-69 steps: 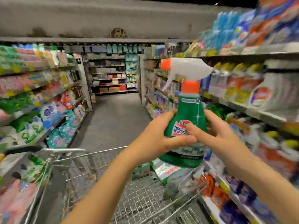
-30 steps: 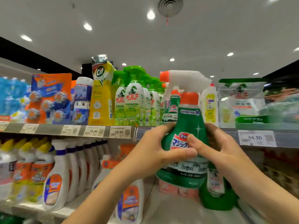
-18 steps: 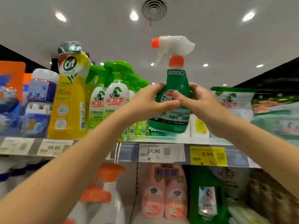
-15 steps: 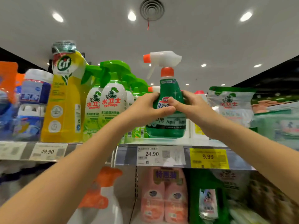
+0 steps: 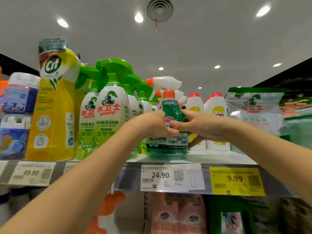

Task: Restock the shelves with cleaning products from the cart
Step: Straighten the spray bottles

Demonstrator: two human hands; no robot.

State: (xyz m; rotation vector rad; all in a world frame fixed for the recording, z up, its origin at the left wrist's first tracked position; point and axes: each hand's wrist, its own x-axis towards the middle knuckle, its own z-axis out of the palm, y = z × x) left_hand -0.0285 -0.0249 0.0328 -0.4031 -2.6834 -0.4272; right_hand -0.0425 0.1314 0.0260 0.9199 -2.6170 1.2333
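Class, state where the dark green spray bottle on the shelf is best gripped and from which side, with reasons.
Grip the dark green spray bottle around its tapered shoulder, coming from the aisle-facing front: it stands upright, neighbouring bottles crowd both sides, and its trigger head overhangs.

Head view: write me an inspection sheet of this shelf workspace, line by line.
Surface: top shelf, white, stocked; price tag 24.90 and yellow tag 9.99 on its front rail.
Job's things: green spray bottle, upright, white trigger, orange nozzle, base at the shelf front.
Clutter: nothing loose seen; neighbours are light green spray bottles left, white red-capped bottles right, a yellow Cif bottle and a refill pouch farther out.
Hands: left hand and right hand both grip the green spray bottle's middle.
Cables: nothing sure; a thin dark line below the shelf is unclear.
Surroundings: ceiling vent, recessed lights; pink pouches on the shelf below.
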